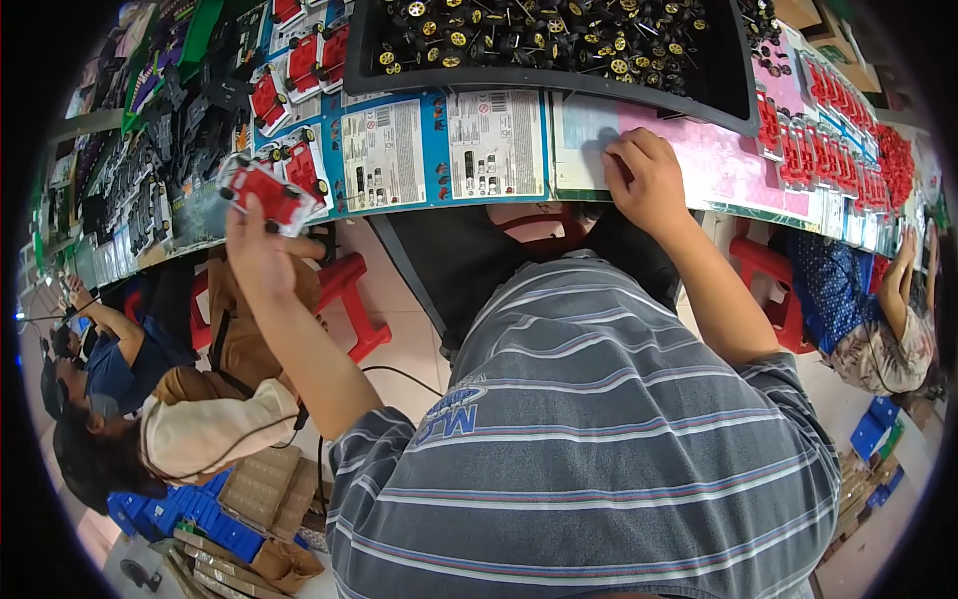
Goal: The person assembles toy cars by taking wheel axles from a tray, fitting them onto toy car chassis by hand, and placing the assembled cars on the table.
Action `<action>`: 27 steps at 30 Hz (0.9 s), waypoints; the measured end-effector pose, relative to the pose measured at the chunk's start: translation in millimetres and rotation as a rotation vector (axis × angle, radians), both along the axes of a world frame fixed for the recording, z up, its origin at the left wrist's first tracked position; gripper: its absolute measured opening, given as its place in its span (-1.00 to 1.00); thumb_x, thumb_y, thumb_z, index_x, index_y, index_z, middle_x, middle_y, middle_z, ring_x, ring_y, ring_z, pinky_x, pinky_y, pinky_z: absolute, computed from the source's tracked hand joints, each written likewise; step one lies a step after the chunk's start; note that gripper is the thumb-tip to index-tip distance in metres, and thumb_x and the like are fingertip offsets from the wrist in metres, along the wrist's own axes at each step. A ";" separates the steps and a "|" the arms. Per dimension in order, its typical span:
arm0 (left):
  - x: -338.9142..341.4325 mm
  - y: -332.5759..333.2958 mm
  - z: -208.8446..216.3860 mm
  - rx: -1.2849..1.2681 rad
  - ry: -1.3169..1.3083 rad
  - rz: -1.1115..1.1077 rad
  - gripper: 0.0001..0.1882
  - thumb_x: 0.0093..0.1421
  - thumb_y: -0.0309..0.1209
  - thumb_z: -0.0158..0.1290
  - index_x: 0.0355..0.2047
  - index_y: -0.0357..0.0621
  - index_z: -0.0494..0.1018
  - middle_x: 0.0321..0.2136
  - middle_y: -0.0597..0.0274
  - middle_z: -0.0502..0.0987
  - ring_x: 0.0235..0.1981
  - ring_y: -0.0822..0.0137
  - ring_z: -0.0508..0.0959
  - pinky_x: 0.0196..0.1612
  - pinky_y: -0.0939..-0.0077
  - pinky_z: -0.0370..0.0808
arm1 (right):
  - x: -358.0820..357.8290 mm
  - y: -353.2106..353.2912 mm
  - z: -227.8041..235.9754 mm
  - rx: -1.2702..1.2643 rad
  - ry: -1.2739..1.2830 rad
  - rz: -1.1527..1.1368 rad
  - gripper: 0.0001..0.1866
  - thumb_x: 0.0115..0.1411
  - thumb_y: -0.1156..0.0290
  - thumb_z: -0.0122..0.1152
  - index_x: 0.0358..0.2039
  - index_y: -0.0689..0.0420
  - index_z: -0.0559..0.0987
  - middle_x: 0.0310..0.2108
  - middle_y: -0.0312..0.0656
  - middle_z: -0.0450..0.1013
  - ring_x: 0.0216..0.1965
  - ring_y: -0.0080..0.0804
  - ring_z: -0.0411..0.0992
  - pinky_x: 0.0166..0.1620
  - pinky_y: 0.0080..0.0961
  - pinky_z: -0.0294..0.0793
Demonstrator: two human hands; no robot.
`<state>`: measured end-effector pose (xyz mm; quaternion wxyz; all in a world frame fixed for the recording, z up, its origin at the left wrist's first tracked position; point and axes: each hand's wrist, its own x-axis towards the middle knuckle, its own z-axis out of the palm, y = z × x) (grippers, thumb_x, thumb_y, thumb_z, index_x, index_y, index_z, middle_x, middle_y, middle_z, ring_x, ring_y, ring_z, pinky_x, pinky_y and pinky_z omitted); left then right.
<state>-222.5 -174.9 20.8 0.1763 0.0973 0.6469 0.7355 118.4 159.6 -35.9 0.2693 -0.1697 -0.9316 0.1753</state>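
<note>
My left hand (257,245) grips a toy car body (271,200), red and white with dark wheels, at the left part of the table. Right beside it lie more toy car bodies (267,100) of the same red and white kind, in a loose group. Over the table's front edge, right of the middle, my right hand (647,180) is closed with its fingers curled. What those fingers hold, if anything, is hidden. Ahead of both hands stands a black tray (559,85) full of small black wheels with yellow hubs on axles (539,40).
Printed cardboard sheets (384,150) cover the table (589,175). Rows of red car parts (823,155) lie at the right, black parts (150,160) at the left. People sit on either side near red stools (349,304). Blue boxes (205,514) and cartons stand low at the left.
</note>
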 end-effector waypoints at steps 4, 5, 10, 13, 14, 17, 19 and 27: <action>-67.7 -31.5 4.2 -0.182 0.000 0.158 -0.66 0.42 -0.31 0.00 0.09 -0.28 0.44 -0.07 0.12 0.60 -0.08 0.25 0.63 -0.05 0.27 0.63 | -0.5 0.3 -1.3 0.008 0.003 -0.001 -0.86 0.02 0.51 0.32 -0.36 0.16 0.59 -0.37 -0.14 0.47 -0.29 -0.12 0.47 -0.17 -0.25 0.43; -68.7 -31.0 15.3 -0.165 0.032 0.119 -0.66 0.42 -0.31 0.01 0.08 -0.29 0.44 -0.07 0.12 0.60 -0.07 0.26 0.63 -0.03 0.27 0.61 | -0.8 1.4 -2.4 0.005 0.004 0.005 -0.86 0.02 0.51 0.32 -0.37 0.16 0.59 -0.37 -0.15 0.46 -0.29 -0.12 0.47 -0.18 -0.25 0.43; -65.1 -5.5 6.8 -0.122 0.048 -0.029 -0.68 0.38 -0.34 0.09 0.04 -0.30 0.49 -0.08 0.17 0.61 -0.10 0.40 0.59 -0.03 0.46 0.53 | -1.8 -0.1 -0.9 0.015 -0.001 -0.006 -0.85 0.00 0.52 0.33 -0.37 0.15 0.58 -0.37 -0.15 0.46 -0.29 -0.12 0.47 -0.18 -0.25 0.43; -69.5 -3.1 -6.4 -0.117 0.014 0.013 -0.66 0.37 -0.34 0.10 0.05 -0.31 0.50 -0.11 0.21 0.62 -0.16 0.44 0.61 -0.06 0.52 0.53 | -1.0 -1.0 -0.9 0.020 -0.012 -0.016 -0.84 -0.01 0.52 0.33 -0.36 0.15 0.58 -0.37 -0.15 0.45 -0.29 -0.12 0.46 -0.19 -0.24 0.43; -80.8 -11.1 -1.1 -0.126 0.013 0.045 -0.67 0.38 -0.34 0.09 0.04 -0.31 0.50 -0.10 0.20 0.62 -0.17 0.42 0.62 -0.06 0.50 0.54 | -2.0 -1.0 -1.3 0.011 -0.011 -0.003 -0.84 -0.01 0.53 0.32 -0.36 0.15 0.58 -0.37 -0.15 0.45 -0.29 -0.11 0.46 -0.19 -0.24 0.43; -110.6 -21.7 4.6 -0.091 -0.021 0.101 -0.70 0.40 -0.36 0.05 0.03 -0.31 0.50 -0.07 0.14 0.61 -0.13 0.31 0.63 -0.02 0.36 0.57 | 1.8 1.1 -3.3 0.011 -0.018 0.000 -0.84 -0.01 0.53 0.31 -0.36 0.15 0.57 -0.37 -0.15 0.45 -0.29 -0.11 0.46 -0.18 -0.24 0.43; -138.5 -30.6 -3.2 -0.095 -0.030 0.106 -0.68 0.39 -0.37 0.04 0.06 -0.31 0.47 -0.04 0.10 0.60 -0.08 0.28 0.62 0.01 0.31 0.56 | -0.2 0.2 -3.3 0.008 -0.008 0.003 -0.84 -0.01 0.53 0.31 -0.36 0.15 0.57 -0.37 -0.14 0.45 -0.29 -0.11 0.46 -0.18 -0.24 0.43; -215.3 -0.2 -50.9 -0.242 -0.108 0.105 -0.70 0.34 -0.39 0.12 -0.01 -0.34 0.54 -0.12 0.10 0.64 -0.18 0.31 0.65 -0.07 0.44 0.56 | -2.0 -1.9 3.3 0.010 -0.025 -0.009 -0.86 0.00 0.52 0.30 -0.37 0.15 0.57 -0.37 -0.14 0.46 -0.29 -0.11 0.46 -0.19 -0.24 0.43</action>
